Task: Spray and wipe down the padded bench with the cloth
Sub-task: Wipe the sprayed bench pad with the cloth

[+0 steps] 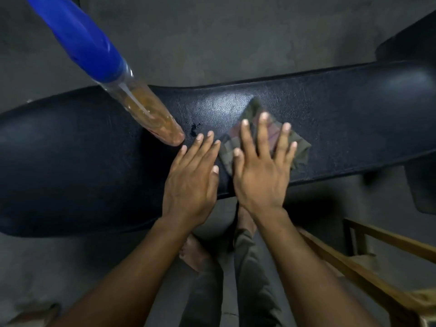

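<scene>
A black padded bench (342,119) runs across the view from left to right. A folded, dark checked cloth (253,114) lies on its middle. My right hand (262,171) presses flat on the cloth with fingers spread. My left hand (191,182) rests flat on the bare padding just left of the cloth, fingers together, holding nothing. A spray bottle (151,112) with a blue top and amber liquid stands on the bench close to my left fingertips. A small dark wet spot (194,128) marks the padding between the bottle and the cloth.
The floor (212,38) around the bench is grey concrete. A wooden frame (368,267) stands at the lower right, near my legs and bare feet (193,253). Another dark padded piece (410,41) sits at the upper right corner.
</scene>
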